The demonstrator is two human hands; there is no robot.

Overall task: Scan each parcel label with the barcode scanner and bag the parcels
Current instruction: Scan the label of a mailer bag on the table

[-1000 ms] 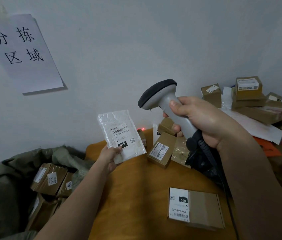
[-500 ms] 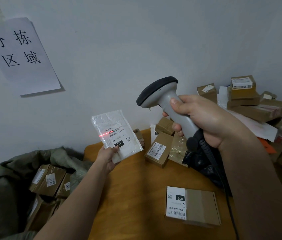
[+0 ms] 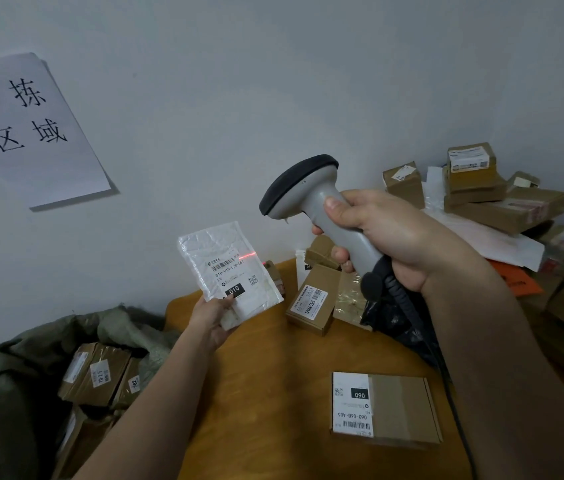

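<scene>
Right hand (image 3: 387,237) wraps the grey barcode scanner (image 3: 311,195) by its handle, head aimed toward the left hand (image 3: 213,315). That hand pinches a white parcel (image 3: 228,268) by its lower corner, upright above the table (image 3: 273,393); a red line crosses the label's top right edge.

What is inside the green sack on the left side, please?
The green sack holds brown cardboard parcels with white labels; several show at its open mouth. What lies deeper is covered by the sack's folds and the top boxes.
</scene>
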